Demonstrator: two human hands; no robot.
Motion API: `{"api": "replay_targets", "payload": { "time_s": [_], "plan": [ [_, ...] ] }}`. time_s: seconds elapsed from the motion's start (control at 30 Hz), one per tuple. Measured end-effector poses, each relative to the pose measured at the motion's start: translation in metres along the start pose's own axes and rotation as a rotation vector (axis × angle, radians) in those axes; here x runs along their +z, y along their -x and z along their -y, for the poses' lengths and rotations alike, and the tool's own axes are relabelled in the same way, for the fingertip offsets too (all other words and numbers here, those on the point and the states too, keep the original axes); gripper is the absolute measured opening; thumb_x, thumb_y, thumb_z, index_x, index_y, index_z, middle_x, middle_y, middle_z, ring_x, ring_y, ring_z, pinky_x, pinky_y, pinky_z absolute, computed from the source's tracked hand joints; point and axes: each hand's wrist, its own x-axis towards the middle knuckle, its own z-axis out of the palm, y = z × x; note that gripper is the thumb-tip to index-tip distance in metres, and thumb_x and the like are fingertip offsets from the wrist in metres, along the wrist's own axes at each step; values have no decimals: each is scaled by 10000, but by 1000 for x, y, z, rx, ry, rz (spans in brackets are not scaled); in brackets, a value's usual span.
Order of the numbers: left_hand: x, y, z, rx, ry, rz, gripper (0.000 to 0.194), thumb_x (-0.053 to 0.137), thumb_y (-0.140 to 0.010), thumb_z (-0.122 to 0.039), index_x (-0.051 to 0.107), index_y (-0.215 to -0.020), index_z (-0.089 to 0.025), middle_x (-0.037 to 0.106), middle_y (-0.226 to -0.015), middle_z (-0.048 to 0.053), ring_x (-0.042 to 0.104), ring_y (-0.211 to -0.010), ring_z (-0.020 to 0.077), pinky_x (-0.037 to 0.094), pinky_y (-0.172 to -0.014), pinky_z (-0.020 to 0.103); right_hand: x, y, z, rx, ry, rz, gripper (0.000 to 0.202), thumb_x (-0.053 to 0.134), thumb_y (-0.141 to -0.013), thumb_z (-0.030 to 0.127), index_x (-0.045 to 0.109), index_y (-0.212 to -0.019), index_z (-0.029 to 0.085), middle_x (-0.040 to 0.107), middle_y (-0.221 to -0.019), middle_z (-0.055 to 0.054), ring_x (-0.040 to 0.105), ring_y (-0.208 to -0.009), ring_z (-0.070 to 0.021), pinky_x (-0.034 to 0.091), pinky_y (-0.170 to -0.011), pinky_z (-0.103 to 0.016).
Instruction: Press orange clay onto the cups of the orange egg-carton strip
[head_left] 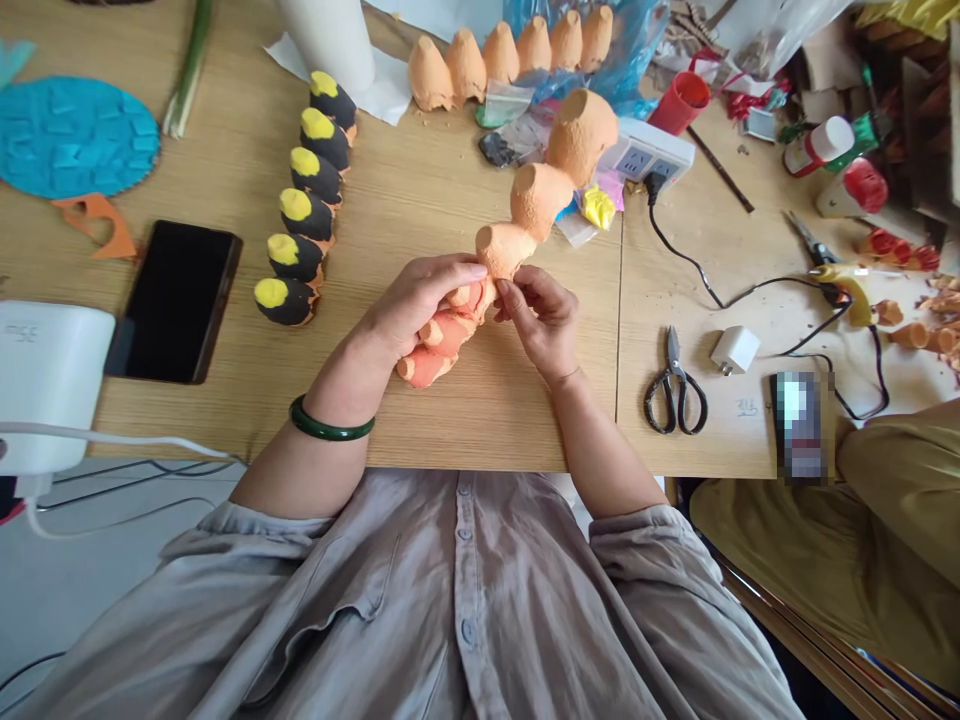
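A chain of orange cone-shaped cups [538, 198] runs diagonally from the table's middle toward the power strip. My left hand [420, 300] is closed round its near part, where several cups are coated reddish orange. The thumb and fingers of my right hand [541, 312] pinch the chain's edge beside the third pale cup. My fingers partly hide the coated cups. To the left stands a row of black cups with yellow tops [304, 207]. Another row of plain orange cups [502, 55] stands at the back.
A white power strip [651, 155], a red cup [680, 102], black-handled scissors [675, 385] and a white charger [736, 350] lie to the right. On the left are a dark phone [176, 300] and a blue oval [79, 137]. A person in olive clothing [847, 540] sits at right.
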Motion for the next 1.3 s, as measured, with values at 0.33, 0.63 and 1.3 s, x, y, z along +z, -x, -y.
{"api": "replay_targets", "payload": {
  "time_s": [0.33, 0.63, 1.3],
  "plan": [
    [-11, -3, 12, -146, 99, -15, 393, 924, -887, -342, 641, -643, -218, 560, -627, 22, 596, -625, 209, 491, -662, 349, 11, 5, 21, 336, -105, 32, 527, 897, -1005, 760, 687, -883, 292, 674, -784, 35, 611, -665, -138, 607, -663, -315],
    [-9, -3, 18, -71, 65, 93, 380, 867, -1069, -385, 754, -738, -235, 613, -675, 33, 402, -599, 145, 277, -580, 333, 19, 2, 34, 515, -226, -64, 442, 954, -1016, 583, 642, -881, 300, 716, -782, 37, 704, -679, -165, 673, -679, -343],
    [-12, -5, 19, -99, 145, 181, 241, 889, -962, -199, 701, -838, -283, 619, -661, -1, 388, -654, 181, 309, -557, 302, 17, -4, 34, 583, -275, -43, 331, 792, -1146, 286, 607, -871, 295, 769, -724, 52, 645, -603, -128, 623, -626, -298]
  ]
}}
